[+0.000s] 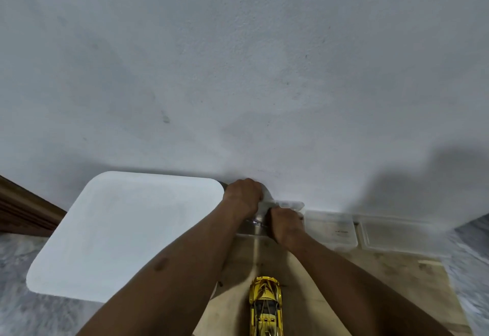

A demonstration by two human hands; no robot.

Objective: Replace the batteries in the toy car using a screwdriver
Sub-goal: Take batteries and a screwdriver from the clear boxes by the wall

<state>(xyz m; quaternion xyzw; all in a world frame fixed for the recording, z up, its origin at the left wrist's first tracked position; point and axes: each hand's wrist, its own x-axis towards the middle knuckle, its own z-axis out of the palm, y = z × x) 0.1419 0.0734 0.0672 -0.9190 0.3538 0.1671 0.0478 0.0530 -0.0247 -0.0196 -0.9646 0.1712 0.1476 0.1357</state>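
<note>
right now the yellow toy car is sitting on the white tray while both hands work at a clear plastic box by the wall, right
Not quite. The head view shows the yellow toy car on the wooden board, between the forearms; the white tray lies to its left. The rest holds: the left hand and right hand are both at a clear plastic box by the wall.

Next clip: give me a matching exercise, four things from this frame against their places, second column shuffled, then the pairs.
Things:
1. toy car
2. white tray
3. left hand
4. clear lidded containers

Places:
A. along the wall, right of the hands
B. left of the arms, on the floor
C. bottom centre, between the forearms
D. at the wall, on a clear container

Pairs: 1-C, 2-B, 3-D, 4-A
</note>
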